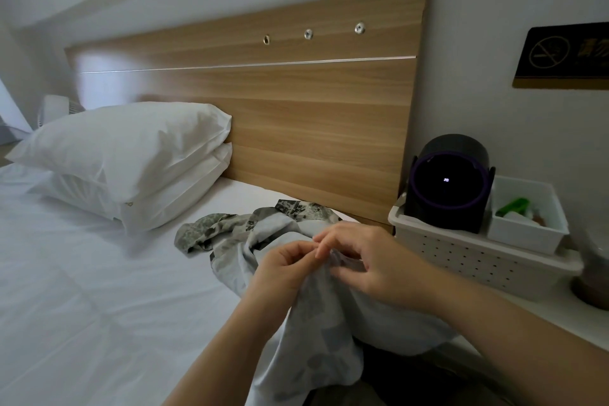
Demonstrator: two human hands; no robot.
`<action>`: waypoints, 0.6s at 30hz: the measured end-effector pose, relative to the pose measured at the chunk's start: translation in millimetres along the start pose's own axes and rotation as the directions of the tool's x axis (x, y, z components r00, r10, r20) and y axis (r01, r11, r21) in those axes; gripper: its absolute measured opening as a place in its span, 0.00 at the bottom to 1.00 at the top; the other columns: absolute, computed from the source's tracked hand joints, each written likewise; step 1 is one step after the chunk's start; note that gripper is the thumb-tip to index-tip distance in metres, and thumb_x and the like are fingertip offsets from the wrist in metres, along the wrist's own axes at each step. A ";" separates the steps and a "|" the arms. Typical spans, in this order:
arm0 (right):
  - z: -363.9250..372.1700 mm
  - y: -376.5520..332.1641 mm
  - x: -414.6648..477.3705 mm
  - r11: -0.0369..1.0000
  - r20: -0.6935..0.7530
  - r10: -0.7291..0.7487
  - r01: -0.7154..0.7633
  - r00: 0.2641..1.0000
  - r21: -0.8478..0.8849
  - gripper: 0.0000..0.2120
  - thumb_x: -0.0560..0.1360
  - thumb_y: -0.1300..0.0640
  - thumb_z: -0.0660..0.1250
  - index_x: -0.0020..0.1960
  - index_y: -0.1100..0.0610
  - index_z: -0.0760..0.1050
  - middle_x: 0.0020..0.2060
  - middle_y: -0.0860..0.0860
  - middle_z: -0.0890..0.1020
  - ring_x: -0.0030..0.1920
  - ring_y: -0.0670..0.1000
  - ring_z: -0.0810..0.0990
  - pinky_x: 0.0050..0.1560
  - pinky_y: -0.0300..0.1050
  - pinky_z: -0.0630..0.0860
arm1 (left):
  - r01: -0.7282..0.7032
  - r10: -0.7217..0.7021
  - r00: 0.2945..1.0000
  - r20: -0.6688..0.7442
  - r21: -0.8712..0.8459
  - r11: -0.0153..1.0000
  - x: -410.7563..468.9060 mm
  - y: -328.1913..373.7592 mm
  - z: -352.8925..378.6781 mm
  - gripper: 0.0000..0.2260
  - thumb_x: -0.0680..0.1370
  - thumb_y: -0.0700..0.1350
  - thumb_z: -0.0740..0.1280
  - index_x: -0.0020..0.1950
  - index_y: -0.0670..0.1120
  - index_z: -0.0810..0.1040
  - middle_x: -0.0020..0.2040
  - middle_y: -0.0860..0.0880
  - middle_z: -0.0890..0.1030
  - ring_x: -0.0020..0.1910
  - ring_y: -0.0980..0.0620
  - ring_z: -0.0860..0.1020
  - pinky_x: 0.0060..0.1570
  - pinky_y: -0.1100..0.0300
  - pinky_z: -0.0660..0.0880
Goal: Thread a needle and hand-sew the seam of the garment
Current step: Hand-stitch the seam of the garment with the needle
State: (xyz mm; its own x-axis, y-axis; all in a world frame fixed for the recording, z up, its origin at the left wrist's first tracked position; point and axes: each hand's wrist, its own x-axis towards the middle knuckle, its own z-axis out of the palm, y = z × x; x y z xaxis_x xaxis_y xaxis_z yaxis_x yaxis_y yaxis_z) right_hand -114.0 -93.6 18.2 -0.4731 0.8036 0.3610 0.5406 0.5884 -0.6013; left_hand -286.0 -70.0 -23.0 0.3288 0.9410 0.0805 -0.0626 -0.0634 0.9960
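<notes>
Fingers point(293, 249) curled: left hand point(285, 269), right hand point(369, 260) pinch garment point(314, 339).

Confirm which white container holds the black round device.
The large perforated basket holds the black round device; the smaller smooth-walled bin beside it holds a green item instead.

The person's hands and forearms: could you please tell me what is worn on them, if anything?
Nothing worn shows. The left hand and right hand are ungloved, with no ring in view. The left forearm and right forearm are bare to the frame's edge: no sleeve, watch or bracelet.
</notes>
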 end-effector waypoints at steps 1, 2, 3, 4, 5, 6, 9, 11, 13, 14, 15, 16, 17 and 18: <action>1.8 1.4 0.8 1.000 -0.039 -0.025 0.025 0.999 0.015 0.08 0.74 0.65 0.68 0.51 0.56 0.80 0.53 0.48 0.81 0.56 0.44 0.78 0.58 0.46 0.75 | 0.012 -0.012 1.000 0.007 -0.012 1.000 0.5 -0.1 -0.1 0.13 0.65 0.57 0.73 0.41 0.49 0.85 0.42 0.48 0.84 0.46 0.52 0.80 0.49 0.57 0.75; 3.2 2.9 1.6 0.998 -0.087 -0.020 0.025 0.996 0.064 0.07 0.74 0.65 0.69 0.49 0.57 0.81 0.52 0.49 0.82 0.54 0.42 0.79 0.57 0.43 0.76 | 0.031 -0.030 1.000 0.008 -0.023 0.999 0.9 -0.2 -0.2 0.13 0.64 0.57 0.73 0.41 0.50 0.85 0.42 0.48 0.85 0.45 0.53 0.81 0.49 0.58 0.75; 3.7 5.1 2.2 0.993 -0.137 0.001 0.014 0.991 0.114 0.06 0.73 0.65 0.70 0.48 0.58 0.83 0.50 0.48 0.83 0.53 0.41 0.80 0.56 0.39 0.76 | 0.056 -0.056 0.998 0.005 -0.038 0.998 1.6 -0.4 -0.6 0.13 0.63 0.57 0.74 0.41 0.50 0.85 0.42 0.48 0.85 0.45 0.53 0.81 0.48 0.59 0.75; 3.7 7.3 3.0 0.987 -0.179 0.029 0.000 0.983 0.161 0.06 0.73 0.65 0.71 0.47 0.58 0.84 0.48 0.48 0.84 0.51 0.40 0.81 0.55 0.36 0.76 | 0.089 -0.089 0.996 0.004 -0.068 0.994 2.3 -0.5 -1.5 0.13 0.63 0.56 0.74 0.40 0.49 0.86 0.41 0.47 0.85 0.44 0.53 0.81 0.46 0.59 0.76; 3.4 9.6 3.9 0.980 -0.211 0.056 -0.013 0.976 0.197 0.06 0.72 0.64 0.71 0.47 0.57 0.84 0.47 0.46 0.84 0.50 0.39 0.81 0.54 0.34 0.75 | 0.125 -0.125 0.992 0.009 -0.112 0.986 3.5 -0.8 -2.8 0.12 0.63 0.54 0.75 0.40 0.49 0.86 0.41 0.46 0.85 0.42 0.53 0.82 0.43 0.60 0.77; 2.9 11.7 4.7 0.974 -0.226 0.079 -0.026 0.971 0.226 0.06 0.72 0.62 0.72 0.48 0.55 0.84 0.46 0.44 0.84 0.49 0.39 0.81 0.53 0.33 0.75 | 0.161 -0.160 0.987 0.021 -0.162 0.974 4.7 -0.7 -3.8 0.10 0.64 0.52 0.74 0.40 0.48 0.86 0.40 0.45 0.85 0.41 0.52 0.83 0.40 0.60 0.78; 2.8 16.3 8.0 0.963 -0.223 0.127 -0.066 0.966 0.262 0.06 0.72 0.60 0.72 0.48 0.53 0.84 0.44 0.41 0.84 0.48 0.38 0.81 0.52 0.32 0.75 | 0.239 -0.235 0.971 0.047 -0.270 0.933 7.7 -0.1 -5.4 0.07 0.65 0.47 0.73 0.39 0.45 0.86 0.39 0.43 0.84 0.38 0.51 0.83 0.36 0.60 0.79; 4.1 18.8 9.6 0.966 -0.214 0.140 -0.086 0.967 0.242 0.05 0.73 0.59 0.71 0.46 0.52 0.84 0.43 0.43 0.84 0.47 0.39 0.81 0.53 0.34 0.75 | 0.265 -0.262 0.964 0.048 -0.297 0.917 9.2 0.3 -4.8 0.07 0.66 0.45 0.72 0.39 0.44 0.86 0.39 0.42 0.84 0.37 0.50 0.83 0.36 0.60 0.79; 5.8 17.5 10.5 0.965 -0.224 0.173 -0.120 0.959 0.232 0.04 0.75 0.57 0.70 0.44 0.50 0.83 0.43 0.44 0.84 0.47 0.41 0.81 0.54 0.39 0.75 | 0.286 -0.289 0.957 0.037 -0.309 0.907 10.3 0.0 -4.1 0.06 0.68 0.44 0.71 0.39 0.43 0.86 0.39 0.42 0.84 0.37 0.50 0.83 0.36 0.60 0.79; 6.4 15.6 11.5 0.960 -0.256 0.191 -0.126 0.948 0.249 0.04 0.76 0.56 0.68 0.44 0.49 0.81 0.42 0.45 0.84 0.46 0.42 0.81 0.52 0.41 0.75 | 0.297 -0.307 0.952 0.018 -0.306 0.904 10.9 -0.4 -4.4 0.06 0.69 0.44 0.71 0.39 0.43 0.86 0.39 0.42 0.84 0.37 0.50 0.83 0.36 0.60 0.79; 6.4 12.4 13.5 0.948 -0.313 0.215 -0.120 0.925 0.295 0.05 0.77 0.56 0.66 0.44 0.51 0.80 0.42 0.46 0.84 0.45 0.46 0.81 0.50 0.43 0.75 | 0.310 -0.328 0.945 -0.010 -0.300 0.902 12.4 -1.4 -5.2 0.06 0.70 0.44 0.70 0.39 0.43 0.85 0.39 0.42 0.84 0.37 0.50 0.83 0.36 0.59 0.80; 4.3 7.9 16.4 0.913 -0.374 0.262 -0.103 0.890 0.394 0.06 0.79 0.56 0.63 0.45 0.53 0.78 0.40 0.47 0.85 0.44 0.50 0.82 0.48 0.46 0.76 | 0.318 -0.346 0.937 -0.046 -0.295 0.901 14.5 -2.3 -6.5 0.06 0.72 0.43 0.70 0.41 0.42 0.85 0.39 0.41 0.84 0.37 0.49 0.83 0.36 0.59 0.80; -0.1 3.5 20.3 0.832 -0.408 0.343 -0.073 0.846 0.550 0.07 0.80 0.57 0.60 0.46 0.56 0.75 0.37 0.48 0.84 0.42 0.54 0.82 0.46 0.49 0.77 | 0.326 -0.363 0.927 -0.088 -0.287 0.901 17.3 -3.5 -8.3 0.06 0.74 0.42 0.69 0.43 0.41 0.84 0.40 0.41 0.84 0.37 0.48 0.82 0.37 0.59 0.80; -5.8 -1.0 25.0 0.691 -0.390 0.441 -0.027 0.808 0.723 0.08 0.82 0.58 0.57 0.47 0.58 0.72 0.33 0.50 0.83 0.39 0.56 0.82 0.43 0.50 0.78 | 0.337 -0.383 0.914 -0.132 -0.276 0.900 20.2 -4.9 -10.2 0.06 0.76 0.42 0.68 0.46 0.40 0.83 0.41 0.40 0.84 0.39 0.47 0.82 0.39 0.58 0.81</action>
State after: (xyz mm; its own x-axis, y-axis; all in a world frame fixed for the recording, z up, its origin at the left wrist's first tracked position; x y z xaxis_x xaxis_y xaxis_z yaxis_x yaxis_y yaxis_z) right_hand -122.2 -73.6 32.0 0.1273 0.9438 0.3051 -0.1166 0.3197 -0.9403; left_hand -288.6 -47.3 -26.7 0.2005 0.9284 -0.3127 -0.2057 0.3520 0.9131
